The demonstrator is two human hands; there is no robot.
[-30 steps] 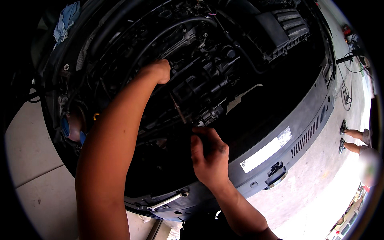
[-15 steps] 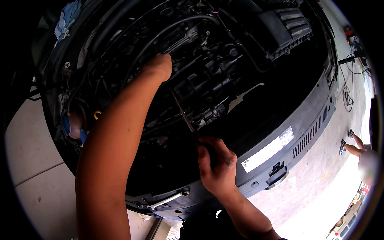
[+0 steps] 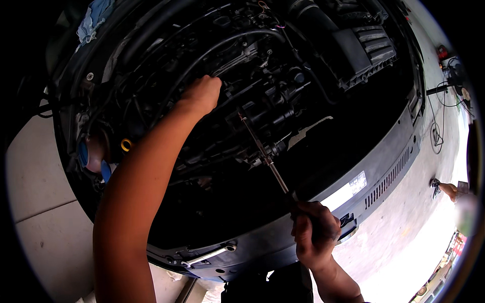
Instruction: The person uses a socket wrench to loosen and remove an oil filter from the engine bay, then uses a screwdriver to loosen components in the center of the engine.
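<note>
Gripped a slim, silver metal tool with a long straight shaft (image 3: 275,175) in the right hand (image 3: 318,233), with fingers and thumb wrapped fully around its dark, shadowed rear end. Angled the shaft forward and leftward from the fist, out over the black engine (image 3: 280,97), with its far tip near the left hand (image 3: 203,95). Could not tell of any contact between tip and engine parts.

Curled the left hand into a loose fist among those parts, just beneath a long, curved black hose (image 3: 218,43). Could not tell of any hold there, with the fingertips out of sight.

Saw a silver metal combination wrench (image 3: 208,256) lying on the grey plastic front panel (image 3: 385,155), between left forearm and right hand. Also saw a ribbed black plastic box (image 3: 352,48) beyond, a yellow ring (image 3: 126,145) beside the left forearm, and a crumpled blue cloth (image 3: 94,21) at far left.
</note>
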